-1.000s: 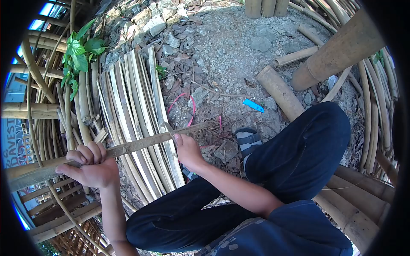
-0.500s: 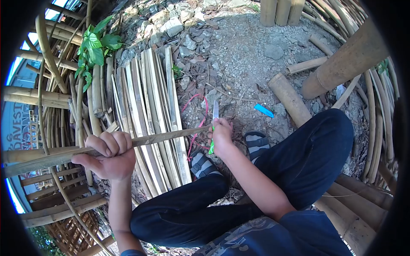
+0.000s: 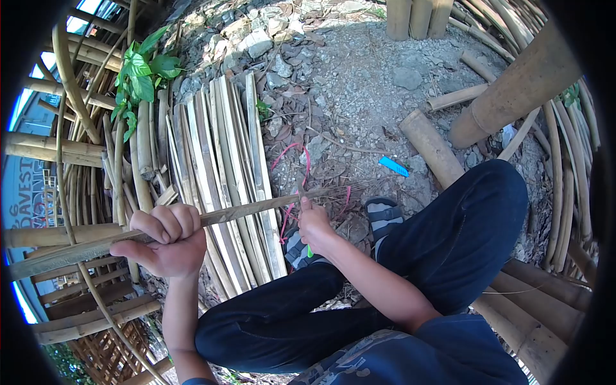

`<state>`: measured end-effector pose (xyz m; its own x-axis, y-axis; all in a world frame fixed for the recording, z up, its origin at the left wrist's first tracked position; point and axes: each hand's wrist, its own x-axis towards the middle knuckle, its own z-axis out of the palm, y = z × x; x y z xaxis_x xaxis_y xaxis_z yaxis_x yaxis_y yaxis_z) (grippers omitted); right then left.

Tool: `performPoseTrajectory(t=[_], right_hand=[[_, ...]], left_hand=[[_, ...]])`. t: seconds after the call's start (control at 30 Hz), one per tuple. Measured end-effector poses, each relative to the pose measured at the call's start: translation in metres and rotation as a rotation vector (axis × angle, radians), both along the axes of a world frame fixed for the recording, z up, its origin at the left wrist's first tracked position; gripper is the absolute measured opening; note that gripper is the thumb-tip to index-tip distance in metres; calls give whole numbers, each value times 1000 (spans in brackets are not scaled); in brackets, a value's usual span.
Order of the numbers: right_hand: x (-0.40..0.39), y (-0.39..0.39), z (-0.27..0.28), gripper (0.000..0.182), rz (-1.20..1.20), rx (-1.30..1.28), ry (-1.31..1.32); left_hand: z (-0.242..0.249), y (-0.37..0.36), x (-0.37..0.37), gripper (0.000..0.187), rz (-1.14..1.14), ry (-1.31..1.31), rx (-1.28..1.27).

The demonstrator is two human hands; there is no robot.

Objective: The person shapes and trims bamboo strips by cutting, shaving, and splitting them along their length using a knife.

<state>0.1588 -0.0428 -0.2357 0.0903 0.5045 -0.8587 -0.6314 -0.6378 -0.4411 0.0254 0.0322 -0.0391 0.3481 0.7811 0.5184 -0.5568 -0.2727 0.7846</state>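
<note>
Bamboo strip [image 3: 256, 206] over slat pile [image 3: 218, 186]

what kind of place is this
Probably an outdoor bamboo-working spot. The person sits over stony ground, with a stack of split bamboo slats beside them. The left hand grips a bamboo strip while the right hand holds a green-handled knife.

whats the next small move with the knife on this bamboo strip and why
Probably draw the knife along the bamboo strip toward its free end, away from the body. The right hand grips the green-handled knife right at the strip near that end, while the left hand clamps the strip further back, steadying it for a shaving stroke. The blade itself is hidden.
</note>
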Motion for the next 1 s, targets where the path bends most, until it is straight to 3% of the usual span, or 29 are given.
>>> performPoseTrajectory(t=[0.07,0.33,0.53,0.63,0.77,0.87,1.0], right_hand=[[-3,-4,10,43,-71,4,208],[-18,-8,89,45,144,357,227],[17,-2,-13,44,23,-31,175],[15,-2,-5,44,59,46,217],[-18,-3,56,43,156,301,83],[-14,-9,87,43,193,378,164],[8,-4,37,44,50,125,178]], left_hand=[[1,-1,2,61,30,5,-15],[1,0,1,61,59,0,-34],[1,4,-2,61,-59,14,47],[1,7,-2,60,-133,35,96],[1,5,1,60,-100,3,74],[1,4,1,60,-92,6,80],[2,2,1,61,-112,15,100]])
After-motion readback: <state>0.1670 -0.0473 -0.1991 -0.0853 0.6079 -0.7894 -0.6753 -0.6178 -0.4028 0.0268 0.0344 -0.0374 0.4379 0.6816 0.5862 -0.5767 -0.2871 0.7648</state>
